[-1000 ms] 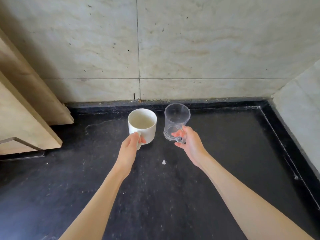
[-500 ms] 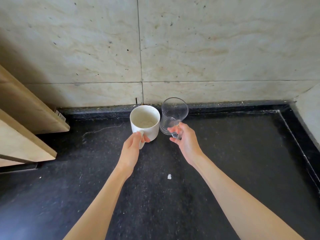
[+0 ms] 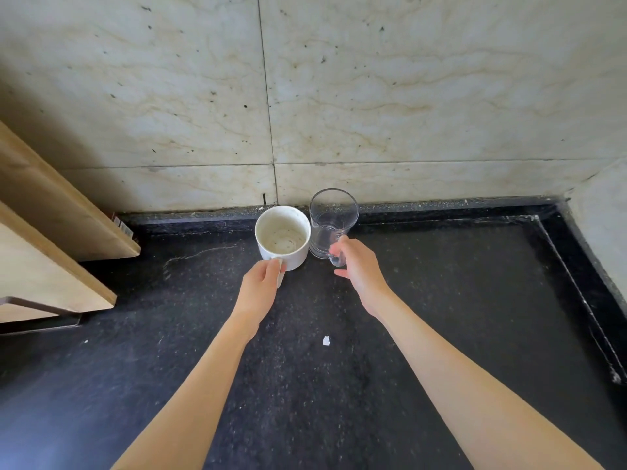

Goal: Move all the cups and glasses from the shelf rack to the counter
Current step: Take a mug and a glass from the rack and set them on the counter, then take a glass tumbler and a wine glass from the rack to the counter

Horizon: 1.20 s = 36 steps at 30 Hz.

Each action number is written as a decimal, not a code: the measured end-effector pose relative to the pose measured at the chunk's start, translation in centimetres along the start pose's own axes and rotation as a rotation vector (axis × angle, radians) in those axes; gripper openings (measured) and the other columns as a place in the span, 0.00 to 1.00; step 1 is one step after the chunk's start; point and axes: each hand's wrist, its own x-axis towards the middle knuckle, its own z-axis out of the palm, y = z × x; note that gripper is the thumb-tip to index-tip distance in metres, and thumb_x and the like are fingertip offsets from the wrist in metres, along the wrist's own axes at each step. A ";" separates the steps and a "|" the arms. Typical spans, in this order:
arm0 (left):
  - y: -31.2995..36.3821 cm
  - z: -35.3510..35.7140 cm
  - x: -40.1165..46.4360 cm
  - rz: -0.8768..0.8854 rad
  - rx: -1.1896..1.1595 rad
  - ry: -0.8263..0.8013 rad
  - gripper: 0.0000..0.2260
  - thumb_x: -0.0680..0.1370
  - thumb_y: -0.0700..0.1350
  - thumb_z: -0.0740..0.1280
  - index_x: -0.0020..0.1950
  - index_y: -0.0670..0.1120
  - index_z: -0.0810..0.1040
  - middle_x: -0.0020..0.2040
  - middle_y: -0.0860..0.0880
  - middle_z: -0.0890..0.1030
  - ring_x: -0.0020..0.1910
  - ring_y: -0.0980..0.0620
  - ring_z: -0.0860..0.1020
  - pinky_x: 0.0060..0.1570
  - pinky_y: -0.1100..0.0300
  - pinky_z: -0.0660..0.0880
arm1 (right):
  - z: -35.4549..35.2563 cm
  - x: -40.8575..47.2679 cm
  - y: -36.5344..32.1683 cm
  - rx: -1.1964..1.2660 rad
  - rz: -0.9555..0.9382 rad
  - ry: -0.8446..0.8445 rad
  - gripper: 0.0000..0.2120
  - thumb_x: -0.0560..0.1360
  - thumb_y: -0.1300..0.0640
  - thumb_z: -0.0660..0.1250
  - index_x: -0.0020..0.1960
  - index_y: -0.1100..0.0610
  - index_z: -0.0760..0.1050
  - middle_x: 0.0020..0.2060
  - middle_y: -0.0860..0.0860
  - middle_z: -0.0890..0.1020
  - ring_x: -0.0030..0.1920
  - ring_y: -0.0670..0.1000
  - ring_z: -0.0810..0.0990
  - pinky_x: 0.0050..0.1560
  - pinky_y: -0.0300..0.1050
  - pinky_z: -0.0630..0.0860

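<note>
A white ceramic mug stands upright on the black counter, close to the back wall. My left hand is closed around its handle. Right beside it, nearly touching, stands a clear glass mug. My right hand has its fingers on that glass's handle, with the lower fingers spread loosely. Both vessels look empty and both seem to rest on the counter.
Pale wooden shelf boards jut in from the left over the counter, with a dark metal bracket below. Marble wall tiles close the back and right side. A small white speck lies on the counter between my arms.
Both hands carried the mug and the glass farther back toward the wall and lowered them to the counter side by side. The right hand's grip has loosened.
</note>
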 end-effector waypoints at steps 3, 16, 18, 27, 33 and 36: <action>-0.1 -0.8 -1.6 0.005 0.172 0.100 0.15 0.80 0.48 0.54 0.64 0.45 0.69 0.62 0.45 0.74 0.52 0.51 0.73 0.50 0.59 0.67 | -1.1 -2.2 0.9 -0.202 -0.135 0.071 0.11 0.78 0.51 0.54 0.51 0.56 0.71 0.56 0.54 0.77 0.48 0.47 0.75 0.49 0.41 0.72; 0.0 -5.9 -22.3 0.260 0.673 0.288 0.26 0.79 0.55 0.55 0.75 0.53 0.51 0.77 0.50 0.54 0.75 0.48 0.53 0.73 0.47 0.49 | -4.3 -19.4 0.5 -0.784 -0.642 -0.212 0.27 0.78 0.45 0.55 0.74 0.52 0.54 0.73 0.50 0.62 0.73 0.52 0.58 0.72 0.53 0.57; -1.0 -6.2 -27.2 0.278 0.644 0.400 0.26 0.79 0.55 0.54 0.75 0.54 0.50 0.77 0.50 0.51 0.75 0.49 0.50 0.73 0.49 0.45 | -4.3 -22.8 0.6 -0.846 -0.749 -0.279 0.28 0.78 0.44 0.55 0.75 0.51 0.52 0.75 0.50 0.58 0.73 0.54 0.58 0.72 0.57 0.55; -7.7 -9.6 -48.6 0.139 0.614 0.703 0.28 0.78 0.59 0.53 0.75 0.58 0.45 0.77 0.53 0.45 0.75 0.53 0.40 0.72 0.51 0.38 | 0.1 -37.8 2.2 -0.984 -1.153 -0.580 0.30 0.78 0.41 0.52 0.75 0.47 0.45 0.77 0.49 0.50 0.76 0.50 0.44 0.74 0.59 0.44; -14.2 -12.8 -63.4 -0.071 0.618 0.969 0.28 0.78 0.60 0.51 0.75 0.58 0.45 0.77 0.53 0.45 0.75 0.53 0.40 0.72 0.50 0.37 | 7.3 -49.9 4.2 -1.007 -1.393 -0.829 0.31 0.77 0.39 0.52 0.75 0.46 0.46 0.77 0.48 0.49 0.76 0.49 0.43 0.73 0.59 0.41; -18.0 -14.2 -71.3 -0.173 0.580 1.126 0.28 0.78 0.60 0.51 0.75 0.57 0.46 0.77 0.53 0.46 0.75 0.53 0.40 0.72 0.50 0.36 | 11.2 -57.5 6.0 -0.991 -1.538 -0.924 0.32 0.76 0.38 0.52 0.75 0.46 0.46 0.77 0.48 0.50 0.76 0.50 0.44 0.73 0.60 0.42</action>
